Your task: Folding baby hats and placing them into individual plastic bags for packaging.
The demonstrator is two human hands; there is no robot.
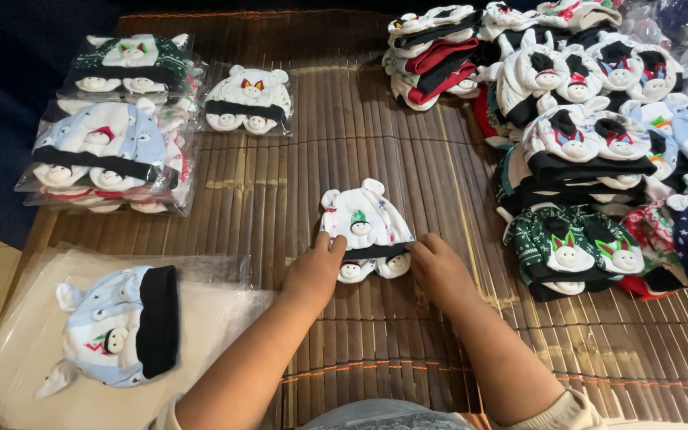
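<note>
Your left hand [314, 267] and right hand [438, 265] pinch the black band of a white hat [365, 223], fingers bent onto its two lower corners, flat on the bamboo mat [304, 183]. Bagged hats [113, 151] lie left; loose hats [591, 135] right; a blue hat [117, 330] on clear bags [25, 350].

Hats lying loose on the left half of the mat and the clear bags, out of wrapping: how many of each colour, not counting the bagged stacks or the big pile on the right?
White hat, held at its dark band by the left hand and right hand: 1
Light blue hat with a black band, on the clear bags: 1
Total: 2
</note>
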